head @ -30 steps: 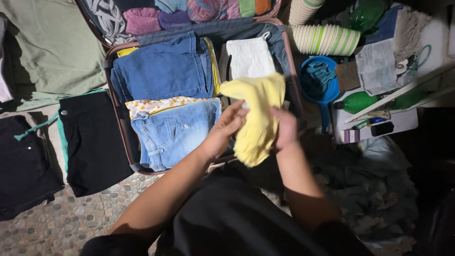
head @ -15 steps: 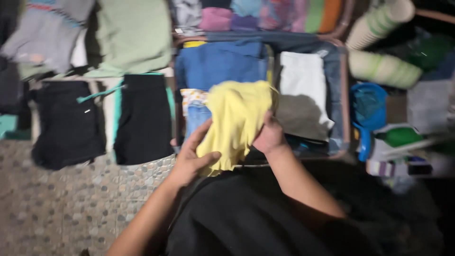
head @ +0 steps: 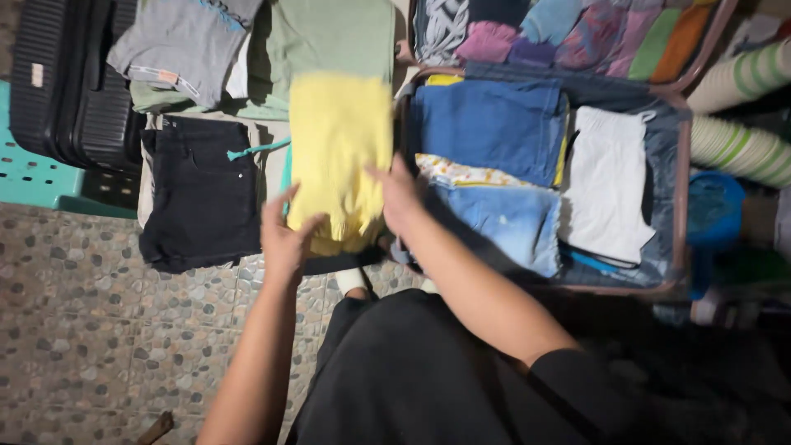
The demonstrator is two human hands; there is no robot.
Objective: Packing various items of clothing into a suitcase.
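A folded yellow garment [head: 339, 140] lies flat over a black garment with teal trim, just left of an open suitcase [head: 681, 189]. My left hand [head: 284, 239] grips its near left corner. My right hand [head: 395, 194] holds its right edge, next to the suitcase rim. Inside the suitcase lie folded dark blue jeans [head: 490, 124], light blue jeans [head: 515, 222] and a white garment [head: 608, 181]. Rolled colourful clothes fill the lid at the top.
Black shorts [head: 202, 194] lie left of the yellow garment, with a green shirt [head: 329, 37] and a grey shirt [head: 177, 41] behind. A black hard suitcase [head: 70, 82] stands at far left. Stacked striped cups [head: 737, 144] and a blue scoop [head: 713, 210] sit right. The floor is pebble-patterned [head: 107, 346].
Both hands carried the yellow garment from above the suitcase to the left and laid it flat on the black garment outside. The camera view swung left too.
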